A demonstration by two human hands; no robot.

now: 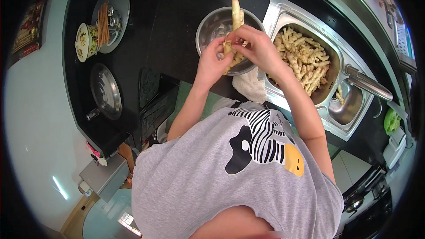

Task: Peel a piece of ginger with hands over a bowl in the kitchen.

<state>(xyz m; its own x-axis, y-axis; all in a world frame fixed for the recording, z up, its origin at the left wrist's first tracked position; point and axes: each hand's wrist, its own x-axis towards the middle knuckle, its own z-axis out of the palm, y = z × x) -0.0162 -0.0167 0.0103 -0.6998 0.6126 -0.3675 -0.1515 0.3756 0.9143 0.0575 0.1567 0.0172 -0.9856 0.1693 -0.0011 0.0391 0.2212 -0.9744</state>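
Observation:
A branched piece of fresh ginger root is held up between my two hands over a round stainless steel bowl. My left hand grips its lower part with thumb and fingers. Across its middle lies my right hand, fingertips pinched against the root; whether they hold anything small is hidden. The ginger's pale stem end points away from me, and its knobbly end hangs near the bowl's front rim. Some pale, shiny matter shows in the bowl, too unclear to name.
Right of the bowl, a steel double sink holds a heap of ginger and one small piece in its lesser basin. A faucet reaches across. A white cloth hangs at the counter edge. Leftward are chopsticks and a pan lid.

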